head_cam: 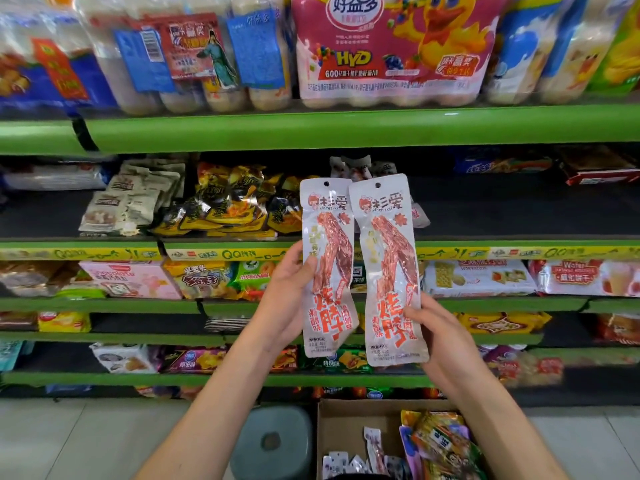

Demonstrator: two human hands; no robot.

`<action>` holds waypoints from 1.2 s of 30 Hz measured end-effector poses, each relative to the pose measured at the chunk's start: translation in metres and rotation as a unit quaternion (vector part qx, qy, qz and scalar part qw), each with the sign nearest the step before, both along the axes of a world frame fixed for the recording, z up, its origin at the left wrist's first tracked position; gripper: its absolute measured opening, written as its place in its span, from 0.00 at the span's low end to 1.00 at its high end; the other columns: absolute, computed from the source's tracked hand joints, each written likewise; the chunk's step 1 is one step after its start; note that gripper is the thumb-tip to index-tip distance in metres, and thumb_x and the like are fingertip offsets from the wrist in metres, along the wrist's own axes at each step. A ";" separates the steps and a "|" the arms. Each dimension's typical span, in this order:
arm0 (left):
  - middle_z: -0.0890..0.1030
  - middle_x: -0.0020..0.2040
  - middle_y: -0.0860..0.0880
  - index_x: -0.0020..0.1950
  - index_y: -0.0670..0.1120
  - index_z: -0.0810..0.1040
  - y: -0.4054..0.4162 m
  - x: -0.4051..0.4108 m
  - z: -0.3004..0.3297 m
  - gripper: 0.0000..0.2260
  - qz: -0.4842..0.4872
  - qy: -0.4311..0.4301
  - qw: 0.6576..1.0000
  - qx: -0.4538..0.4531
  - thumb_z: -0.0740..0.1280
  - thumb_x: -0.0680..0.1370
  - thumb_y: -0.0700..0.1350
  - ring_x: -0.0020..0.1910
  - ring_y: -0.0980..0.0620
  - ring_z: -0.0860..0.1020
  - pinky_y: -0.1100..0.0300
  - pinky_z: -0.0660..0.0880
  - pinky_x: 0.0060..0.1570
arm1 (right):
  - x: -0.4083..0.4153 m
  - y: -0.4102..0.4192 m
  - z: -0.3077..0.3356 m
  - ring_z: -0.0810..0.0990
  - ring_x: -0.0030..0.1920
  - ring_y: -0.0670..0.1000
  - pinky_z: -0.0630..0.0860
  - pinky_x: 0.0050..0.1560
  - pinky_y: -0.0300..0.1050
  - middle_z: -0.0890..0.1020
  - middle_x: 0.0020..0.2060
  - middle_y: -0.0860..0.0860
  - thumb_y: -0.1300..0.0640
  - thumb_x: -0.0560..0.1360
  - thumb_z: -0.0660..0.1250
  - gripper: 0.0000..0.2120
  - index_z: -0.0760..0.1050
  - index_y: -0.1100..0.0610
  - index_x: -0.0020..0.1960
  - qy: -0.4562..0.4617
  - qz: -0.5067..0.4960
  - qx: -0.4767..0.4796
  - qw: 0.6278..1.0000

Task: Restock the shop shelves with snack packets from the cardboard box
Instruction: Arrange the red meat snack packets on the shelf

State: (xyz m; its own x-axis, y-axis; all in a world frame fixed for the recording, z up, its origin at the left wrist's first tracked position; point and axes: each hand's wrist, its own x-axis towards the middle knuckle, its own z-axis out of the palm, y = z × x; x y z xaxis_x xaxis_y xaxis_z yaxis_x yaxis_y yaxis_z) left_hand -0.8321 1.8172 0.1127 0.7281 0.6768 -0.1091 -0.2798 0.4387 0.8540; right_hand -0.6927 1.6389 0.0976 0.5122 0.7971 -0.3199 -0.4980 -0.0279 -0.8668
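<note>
Two long silver-and-red snack packets are held upright side by side in front of the shelves. My left hand (289,299) grips the left packet (327,233) by its lower left edge, thumb on its front. My right hand (438,336) grips the right packet (384,237) at its lower right edge. Below, the open cardboard box (346,420) sits on the floor with several more packets inside. Behind the held packets, the second shelf (519,209) holds a few similar packets at its back.
Green shelves (242,128) carry drink multipacks on top, with beige and yellow-black snack packs (221,202) to the left. Lower shelves hold biscuit boxes and crisps. A grey round stool (272,441) stands left of the box on the tiled floor.
</note>
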 end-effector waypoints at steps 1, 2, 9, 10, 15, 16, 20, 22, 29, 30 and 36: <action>0.84 0.60 0.44 0.63 0.52 0.79 0.000 0.000 0.000 0.13 0.003 -0.003 1.000 0.000 0.65 0.79 0.44 0.54 0.47 0.85 0.55 0.82 0.46 | 0.000 0.000 0.000 0.84 0.57 0.55 0.78 0.53 0.52 0.85 0.58 0.56 0.56 0.73 0.66 0.17 0.80 0.51 0.61 0.002 0.000 0.002 1.000; 0.84 0.60 0.44 0.62 0.53 0.80 -0.001 0.000 0.001 0.12 0.005 -0.005 1.000 -0.001 0.65 0.80 0.44 0.54 0.47 0.85 0.55 0.82 0.46 | -0.001 0.000 0.000 0.84 0.57 0.55 0.78 0.52 0.51 0.85 0.58 0.55 0.55 0.73 0.66 0.19 0.79 0.51 0.63 0.007 0.000 0.004 1.000; 0.84 0.60 0.44 0.65 0.50 0.77 -0.006 0.001 0.000 0.12 0.001 0.004 1.000 0.004 0.61 0.83 0.43 0.55 0.47 0.84 0.56 0.82 0.46 | -0.005 0.002 -0.004 0.84 0.58 0.51 0.79 0.50 0.48 0.85 0.58 0.52 0.47 0.74 0.64 0.20 0.76 0.48 0.65 0.030 -0.016 0.006 0.999; 0.84 0.60 0.44 0.65 0.50 0.77 -0.006 0.002 0.000 0.13 0.000 0.002 1.000 0.003 0.61 0.83 0.42 0.55 0.47 0.84 0.56 0.82 0.46 | -0.005 0.003 -0.004 0.84 0.58 0.51 0.79 0.51 0.49 0.84 0.59 0.52 0.47 0.74 0.64 0.21 0.75 0.48 0.66 0.034 -0.018 0.008 0.999; 0.84 0.61 0.44 0.65 0.50 0.78 -0.006 0.004 0.002 0.13 0.000 -0.005 1.000 0.000 0.62 0.82 0.43 0.56 0.46 0.84 0.55 0.82 0.46 | -0.007 0.004 -0.005 0.82 0.61 0.53 0.77 0.59 0.56 0.83 0.61 0.53 0.47 0.74 0.64 0.23 0.73 0.47 0.69 0.055 -0.018 0.019 0.998; 0.84 0.61 0.44 0.64 0.51 0.78 -0.006 0.004 0.002 0.12 -0.002 -0.004 1.000 0.001 0.62 0.82 0.43 0.56 0.46 0.84 0.55 0.82 0.46 | -0.007 0.004 -0.005 0.82 0.61 0.53 0.77 0.58 0.55 0.83 0.61 0.53 0.47 0.74 0.64 0.24 0.73 0.47 0.69 0.057 -0.017 0.020 0.998; 0.83 0.61 0.44 0.65 0.51 0.78 -0.006 0.005 0.001 0.13 -0.005 -0.005 1.000 0.000 0.62 0.83 0.42 0.57 0.46 0.84 0.54 0.82 0.47 | -0.007 0.003 -0.004 0.83 0.60 0.53 0.77 0.57 0.55 0.84 0.60 0.53 0.47 0.74 0.64 0.24 0.73 0.47 0.69 0.057 -0.019 0.020 0.998; 0.83 0.62 0.44 0.65 0.51 0.78 -0.007 0.006 0.001 0.13 -0.008 -0.005 1.000 0.000 0.62 0.83 0.43 0.58 0.45 0.83 0.54 0.82 0.48 | -0.006 0.003 -0.004 0.83 0.60 0.53 0.77 0.57 0.55 0.84 0.60 0.53 0.47 0.74 0.64 0.24 0.73 0.48 0.69 0.057 -0.022 0.019 0.998; 0.84 0.61 0.45 0.65 0.51 0.78 -0.007 0.008 0.002 0.15 -0.006 -0.006 1.000 0.006 0.66 0.78 0.46 0.56 0.46 0.84 0.55 0.82 0.47 | -0.004 0.002 -0.005 0.83 0.60 0.53 0.77 0.58 0.56 0.83 0.61 0.52 0.46 0.75 0.63 0.21 0.74 0.46 0.67 0.056 -0.014 0.026 0.998; 0.84 0.60 0.45 0.66 0.50 0.78 -0.007 0.008 0.003 0.16 -0.006 -0.007 1.000 0.005 0.66 0.78 0.46 0.56 0.46 0.84 0.56 0.82 0.47 | -0.003 0.002 -0.005 0.83 0.60 0.53 0.77 0.58 0.56 0.83 0.61 0.53 0.46 0.75 0.63 0.21 0.74 0.46 0.67 0.056 -0.013 0.028 0.998; 0.84 0.59 0.44 0.68 0.49 0.75 -0.007 0.009 0.002 0.15 -0.013 -0.009 1.000 0.012 0.63 0.81 0.40 0.55 0.46 0.84 0.55 0.82 0.46 | -0.003 0.001 -0.003 0.83 0.59 0.53 0.78 0.53 0.52 0.84 0.60 0.53 0.46 0.75 0.64 0.20 0.75 0.47 0.66 0.056 -0.011 0.031 0.998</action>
State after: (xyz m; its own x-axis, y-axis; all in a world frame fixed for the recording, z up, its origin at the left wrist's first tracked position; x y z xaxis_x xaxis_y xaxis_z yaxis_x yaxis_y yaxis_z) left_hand -0.8231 1.8101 0.1148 0.7470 0.6599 -0.0808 -0.2834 0.4260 0.8592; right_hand -0.6959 1.6397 0.0945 0.4943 0.8054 -0.3271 -0.5917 0.0361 -0.8053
